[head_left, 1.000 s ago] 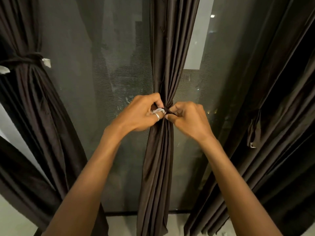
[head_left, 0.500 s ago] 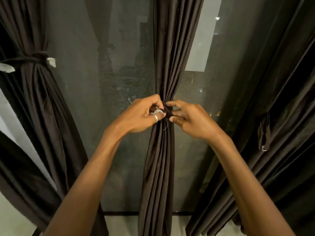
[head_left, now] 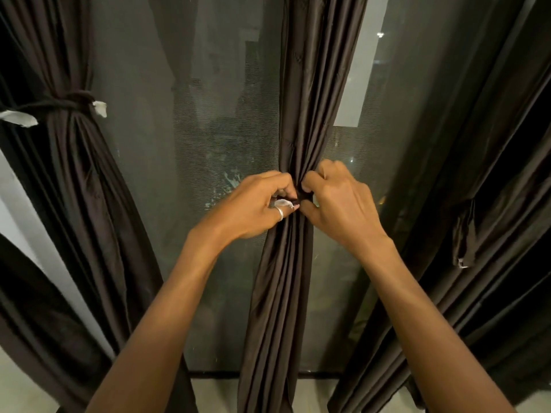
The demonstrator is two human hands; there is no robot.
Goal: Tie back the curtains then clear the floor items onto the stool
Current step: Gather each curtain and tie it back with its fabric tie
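A dark brown middle curtain hangs gathered into a narrow bunch in front of the window. My left hand and my right hand meet at its waist and pinch a dark tie band with a white end tag wrapped around the bunch. A ring sits on a finger of my left hand. The left curtain is cinched with a knotted dark tie with white ends. The right curtain hangs loose, and its tie strap dangles from it. No stool or floor items are in view.
A dark window with mesh screen fills the space behind the curtains. A strip of pale floor shows below the window frame. A white wall shows at the far left.
Both hands have stayed at the middle curtain's waist. My right hand has turned over the band, its fingers now curled down onto it. The view has shifted slightly.
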